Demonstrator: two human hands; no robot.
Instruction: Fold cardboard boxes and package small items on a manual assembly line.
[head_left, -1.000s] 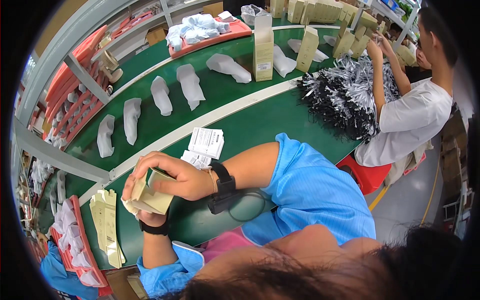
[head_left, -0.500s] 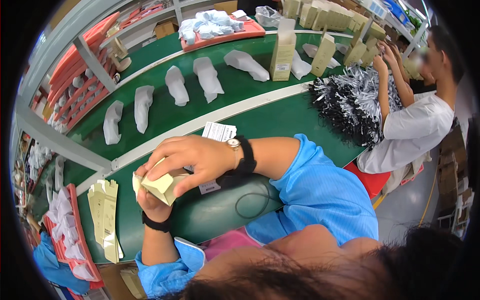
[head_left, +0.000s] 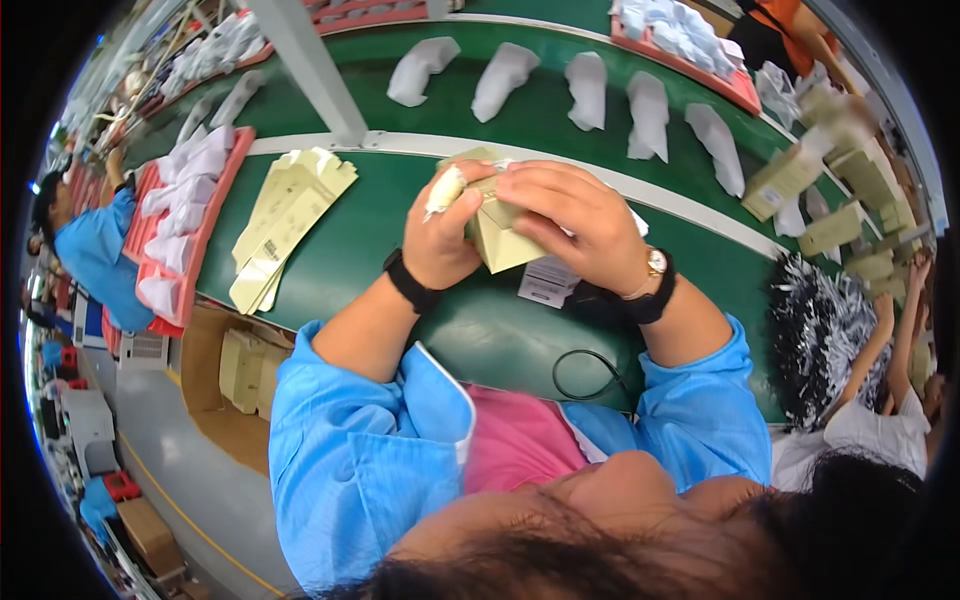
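Observation:
Both hands are closed around a small pale-yellow carton [head_left: 503, 240] above the green bench. My left hand [head_left: 440, 240] grips its left side, and a whitish-yellow wrapping shows at one of its fingers. My right hand [head_left: 580, 215] lies over the carton's right side and top, fingers bent, and hides much of it. An angular folded end points toward me. Beneath the right wrist, a printed white sheet [head_left: 548, 283] lies on the bench beside a dark object that is mostly covered. Left of the hands rests a stack of flattened pale-yellow cartons [head_left: 290, 225].
Several white-wrapped items [head_left: 505, 80] lie on the green conveyor [head_left: 340, 85] beyond a pale rail. A red tray [head_left: 220, 210] of wrapped pieces stands at left, above an open cardboard box [head_left: 205, 400]. A black cable loop [head_left: 585, 375] and silver-black tinsel [head_left: 815, 340] lie rightward, near a co-worker.
The view has swung left, so the bench and hands appear farther right. Both hands still hold the carton, which is now turned differently, with the left hand more visible.

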